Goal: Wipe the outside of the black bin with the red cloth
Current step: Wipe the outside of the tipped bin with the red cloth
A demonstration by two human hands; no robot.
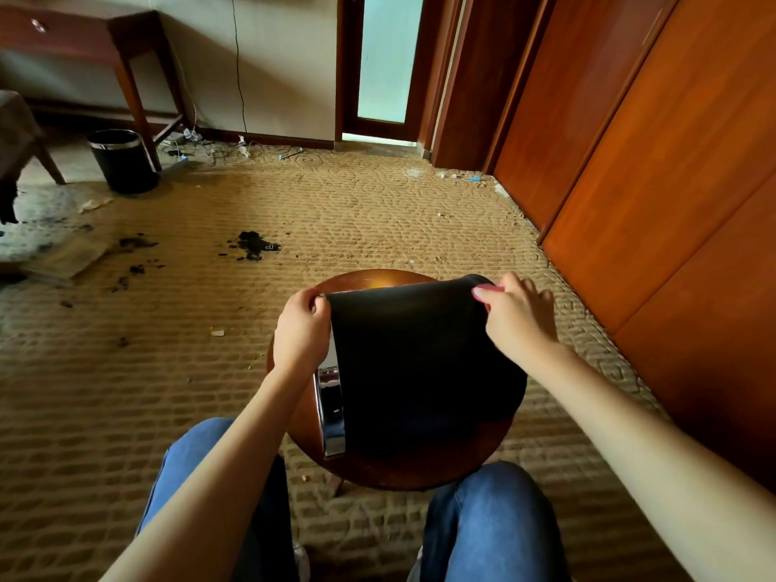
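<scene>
Bin (420, 363) lies on its side on the round stool (378, 468), between our knees (491, 522). Its chrome rim (332, 417) faces left and the black wall faces up at us. The bin covers most of the stool top.

Left hand (300, 329) is at the bin's far-left corner, by the rim, with fingers curled over that edge and gripping it. Right hand (518, 319) is at the far-right corner. Its fingers are bent and pinch the cloth (487, 290) against the bin wall (only a thin pink-red strip of cloth shows under the fingertips, the rest is hidden by the hand). Both forearms reach in from the bottom of the view.

Patterned tan carpet (378, 203) lies all around, with dark stains (252, 245) ahead and left and small scraps scattered about. A second bin (121, 161) stands upright far left, touching or just beside a leg of the desk (84, 39). Cables (218, 151) run along the wall base. A frosted-glass door (386, 56) is at the far centre, and wooden wardrobe panels (651, 161) run down the right side.
</scene>
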